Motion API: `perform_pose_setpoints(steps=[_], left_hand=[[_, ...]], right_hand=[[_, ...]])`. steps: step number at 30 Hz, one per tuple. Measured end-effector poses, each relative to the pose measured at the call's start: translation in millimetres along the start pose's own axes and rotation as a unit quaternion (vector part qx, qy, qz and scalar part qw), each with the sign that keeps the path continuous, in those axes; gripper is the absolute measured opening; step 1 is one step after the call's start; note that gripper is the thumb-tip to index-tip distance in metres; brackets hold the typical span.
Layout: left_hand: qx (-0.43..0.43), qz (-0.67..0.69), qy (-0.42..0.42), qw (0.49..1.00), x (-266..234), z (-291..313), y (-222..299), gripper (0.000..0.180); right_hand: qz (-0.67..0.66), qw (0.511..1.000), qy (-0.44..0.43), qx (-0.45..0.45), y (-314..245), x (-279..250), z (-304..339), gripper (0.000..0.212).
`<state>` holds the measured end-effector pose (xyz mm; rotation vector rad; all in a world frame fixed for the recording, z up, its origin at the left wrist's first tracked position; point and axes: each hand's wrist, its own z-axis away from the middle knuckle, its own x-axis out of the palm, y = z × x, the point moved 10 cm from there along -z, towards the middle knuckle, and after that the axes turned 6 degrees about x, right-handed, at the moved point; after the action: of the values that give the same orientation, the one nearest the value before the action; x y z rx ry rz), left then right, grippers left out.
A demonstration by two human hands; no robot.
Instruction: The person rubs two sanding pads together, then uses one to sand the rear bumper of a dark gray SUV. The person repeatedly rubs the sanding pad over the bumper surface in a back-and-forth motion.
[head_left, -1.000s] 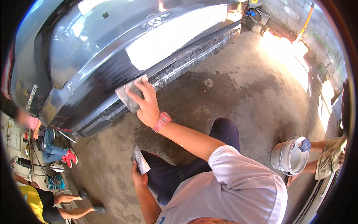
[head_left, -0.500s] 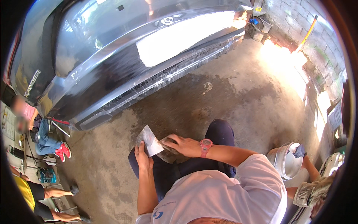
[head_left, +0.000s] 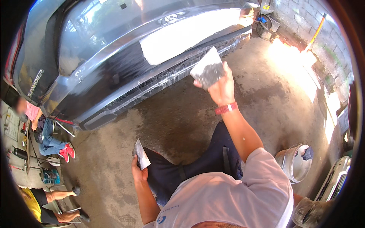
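In my right hand [head_left: 221, 89] is a flat, thin plate like a putty spreader [head_left: 209, 70], partly white and partly grey on its face. It is raised in front of the car's rear, below the large white filler-like patch [head_left: 186, 36]; I cannot tell whether it touches the car. My left hand [head_left: 139, 170] stays low beside my left knee, its fingers closed on a second thin spreader plate [head_left: 142, 155] with a whitish face. The dark car [head_left: 110, 72] spans the upper left and has bare, scuffed metal along its lower edge.
A metal bucket [head_left: 294, 163] with a dark cloth on its rim stands on my right. People sit at the left, one in red shoes [head_left: 67, 151]. A yellow-handled tool [head_left: 315, 33] leans on the block wall. Damp concrete floor [head_left: 167, 117] lies before me.
My right hand has left the plate in my left hand and swung up toward the car with its spreader. My left hand has shifted slightly left and down. The person behind the bucket has moved.
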<state>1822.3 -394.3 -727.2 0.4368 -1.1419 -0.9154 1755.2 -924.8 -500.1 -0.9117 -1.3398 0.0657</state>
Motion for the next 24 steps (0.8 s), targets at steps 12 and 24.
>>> perform_pose_setpoints(steps=[12,24], left_hand=[[0.017,-0.017,0.01,1.0,-10,0,-1,0.037],[0.028,-0.039,-0.018,0.999,-9,2,3,0.04]], right_hand=[[0.681,0.487,0.015,-0.546,-53,147,-40,0.064],[0.661,0.492,0.013,-0.566,-6,103,-58,0.06]])
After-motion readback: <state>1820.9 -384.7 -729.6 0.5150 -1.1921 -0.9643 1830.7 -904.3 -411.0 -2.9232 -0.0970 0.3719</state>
